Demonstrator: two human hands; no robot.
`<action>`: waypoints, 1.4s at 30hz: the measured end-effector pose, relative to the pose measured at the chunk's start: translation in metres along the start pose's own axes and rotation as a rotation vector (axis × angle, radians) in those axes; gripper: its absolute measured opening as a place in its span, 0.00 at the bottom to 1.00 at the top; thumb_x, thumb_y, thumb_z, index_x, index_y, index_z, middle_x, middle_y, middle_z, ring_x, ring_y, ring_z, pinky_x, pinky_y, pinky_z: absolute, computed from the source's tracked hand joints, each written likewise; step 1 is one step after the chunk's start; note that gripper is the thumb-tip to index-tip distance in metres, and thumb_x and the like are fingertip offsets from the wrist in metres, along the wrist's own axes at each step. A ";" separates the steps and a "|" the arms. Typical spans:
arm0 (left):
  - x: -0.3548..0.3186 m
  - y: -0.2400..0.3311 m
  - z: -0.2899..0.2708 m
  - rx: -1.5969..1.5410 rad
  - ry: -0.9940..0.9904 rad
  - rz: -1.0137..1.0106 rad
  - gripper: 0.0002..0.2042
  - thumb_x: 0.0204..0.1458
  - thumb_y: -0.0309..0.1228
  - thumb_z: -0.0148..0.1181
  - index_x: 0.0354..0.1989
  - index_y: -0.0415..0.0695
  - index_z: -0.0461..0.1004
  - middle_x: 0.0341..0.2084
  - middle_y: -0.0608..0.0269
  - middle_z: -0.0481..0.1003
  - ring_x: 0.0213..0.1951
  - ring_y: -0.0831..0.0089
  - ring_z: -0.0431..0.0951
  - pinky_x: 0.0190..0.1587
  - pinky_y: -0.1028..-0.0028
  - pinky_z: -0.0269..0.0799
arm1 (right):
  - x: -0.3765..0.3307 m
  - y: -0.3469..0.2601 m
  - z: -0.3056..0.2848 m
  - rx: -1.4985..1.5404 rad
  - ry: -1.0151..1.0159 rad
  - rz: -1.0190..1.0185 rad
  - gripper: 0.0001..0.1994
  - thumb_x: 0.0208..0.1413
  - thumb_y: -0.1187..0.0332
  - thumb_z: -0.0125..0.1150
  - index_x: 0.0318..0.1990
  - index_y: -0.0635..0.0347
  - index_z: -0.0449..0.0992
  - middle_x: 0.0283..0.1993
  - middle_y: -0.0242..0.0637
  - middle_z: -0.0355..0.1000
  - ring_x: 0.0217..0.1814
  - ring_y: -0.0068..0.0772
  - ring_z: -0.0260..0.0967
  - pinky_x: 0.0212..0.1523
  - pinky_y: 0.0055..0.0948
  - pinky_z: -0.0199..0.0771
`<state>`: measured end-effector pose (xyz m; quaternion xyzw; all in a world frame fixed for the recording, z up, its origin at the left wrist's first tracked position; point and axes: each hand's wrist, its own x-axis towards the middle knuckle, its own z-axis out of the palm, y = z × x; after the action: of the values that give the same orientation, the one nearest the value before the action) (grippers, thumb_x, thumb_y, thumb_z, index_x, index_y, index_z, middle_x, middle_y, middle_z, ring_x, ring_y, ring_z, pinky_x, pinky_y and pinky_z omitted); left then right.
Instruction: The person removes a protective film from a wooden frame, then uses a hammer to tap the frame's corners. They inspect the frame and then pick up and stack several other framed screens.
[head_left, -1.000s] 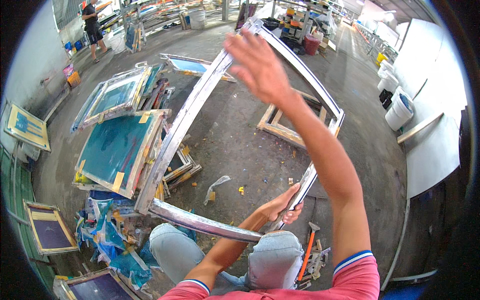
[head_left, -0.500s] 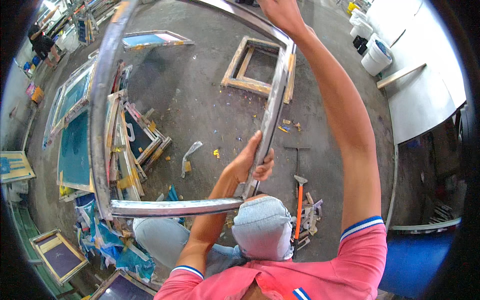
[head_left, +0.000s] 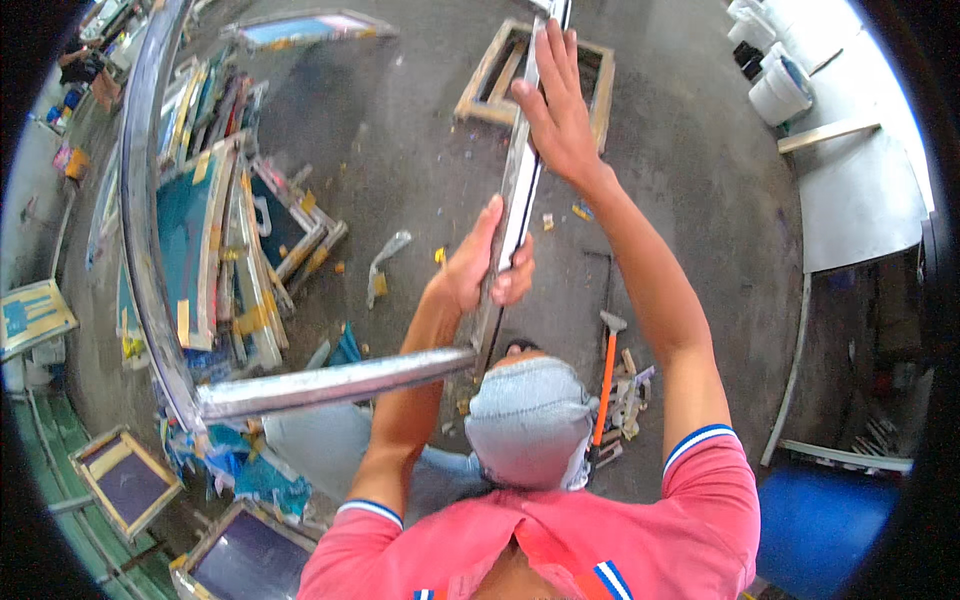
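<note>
Right hand (head_left: 560, 115) drawn nearer, at frame (head_left: 330, 384) | littered grey floor (head_left: 430, 150) | bin (head_left: 780, 95)

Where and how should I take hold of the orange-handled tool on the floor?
I'd grip the orange-handled tool by its upper handle, just below the grey head, coming from above and the right with the open right hand. The handle is slim, straight and exposed there; the knee crowds its left, and scraps lie beside its lower right.
</note>
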<state>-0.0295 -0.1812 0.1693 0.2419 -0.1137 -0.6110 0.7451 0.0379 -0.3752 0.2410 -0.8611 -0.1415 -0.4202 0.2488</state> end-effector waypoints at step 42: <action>-0.119 0.096 -0.012 1.761 0.844 0.157 0.24 0.46 0.37 0.69 0.51 0.38 0.75 0.53 0.48 0.73 0.60 0.53 0.69 0.63 0.62 0.61 | -0.182 0.244 0.048 1.074 0.527 1.354 0.15 0.55 0.68 0.65 0.48 0.62 0.71 0.38 0.35 0.74 0.28 0.29 0.73 0.21 0.28 0.78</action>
<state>0.0313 -0.0508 0.2219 0.9018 -0.2690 -0.1196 0.3163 0.0689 -0.5590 -0.0042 -0.4038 0.2801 -0.2446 0.8359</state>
